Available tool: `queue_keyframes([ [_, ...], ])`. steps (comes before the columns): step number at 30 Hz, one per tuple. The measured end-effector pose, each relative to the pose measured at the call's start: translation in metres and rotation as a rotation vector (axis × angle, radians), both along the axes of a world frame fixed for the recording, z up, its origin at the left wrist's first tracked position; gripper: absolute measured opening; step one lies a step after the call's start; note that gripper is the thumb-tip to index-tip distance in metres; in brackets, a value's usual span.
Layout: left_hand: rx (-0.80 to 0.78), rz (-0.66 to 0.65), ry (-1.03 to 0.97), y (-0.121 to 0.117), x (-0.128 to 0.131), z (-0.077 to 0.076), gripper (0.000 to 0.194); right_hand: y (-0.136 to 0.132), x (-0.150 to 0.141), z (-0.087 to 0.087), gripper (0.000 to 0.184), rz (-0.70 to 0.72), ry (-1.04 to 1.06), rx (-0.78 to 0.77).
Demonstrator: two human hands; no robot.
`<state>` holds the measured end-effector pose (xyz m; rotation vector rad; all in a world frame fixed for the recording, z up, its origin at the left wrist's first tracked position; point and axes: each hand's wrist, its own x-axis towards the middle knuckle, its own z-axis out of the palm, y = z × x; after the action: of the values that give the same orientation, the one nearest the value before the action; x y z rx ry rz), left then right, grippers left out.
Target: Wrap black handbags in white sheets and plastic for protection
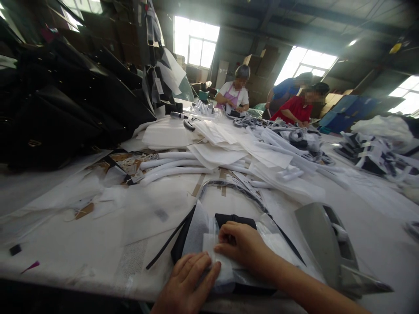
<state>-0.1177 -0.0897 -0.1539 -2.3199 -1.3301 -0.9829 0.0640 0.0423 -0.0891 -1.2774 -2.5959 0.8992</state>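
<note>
Black bag (185,233): lying on the pale table (98,244), under and just beyond both hands, partly covered by white wrapping (209,244).
Left hand (190,281): on the near side of the bag, fingers spread and laid on the wrapping, not clenched.
Right hand (242,246): over the middle of the bag, fingers curled with thumb close to the wrapping; cannot tell whether pinching it.
Wrapped handle (229,183): arched out from the bag's far side.
Dark strap (170,239): stretched out left of the bag.
Grey plastic object (319,240): right of the bag, apart from it.
White tubes (176,170) and paper sheets (222,144): beyond the bag.
Three people (233,93): farthest beyond the bag, bent over the table.
</note>
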Motion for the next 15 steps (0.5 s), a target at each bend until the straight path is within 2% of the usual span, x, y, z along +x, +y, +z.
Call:
queue_keyframes([
  [6, 0.051, 0.038, 0.183, -0.001, 0.005, 0.009, 0.039, 0.002, 0.002, -0.003, 0.016, -0.017, 0.056, 0.004],
  [10, -0.012, 0.033, 0.260, -0.001, 0.007, 0.015, 0.041, 0.003, -0.001, -0.005, 0.016, -0.026, 0.110, 0.044],
  [13, -0.013, 0.036, 0.309, -0.001, 0.005, 0.011, 0.044, -0.003, -0.002, -0.002, 0.011, -0.069, 0.156, 0.109],
  [15, 0.014, 0.028, 0.347, 0.001, 0.000, 0.004, 0.045, -0.009, 0.009, 0.005, 0.009, -0.096, 0.189, 0.150],
])
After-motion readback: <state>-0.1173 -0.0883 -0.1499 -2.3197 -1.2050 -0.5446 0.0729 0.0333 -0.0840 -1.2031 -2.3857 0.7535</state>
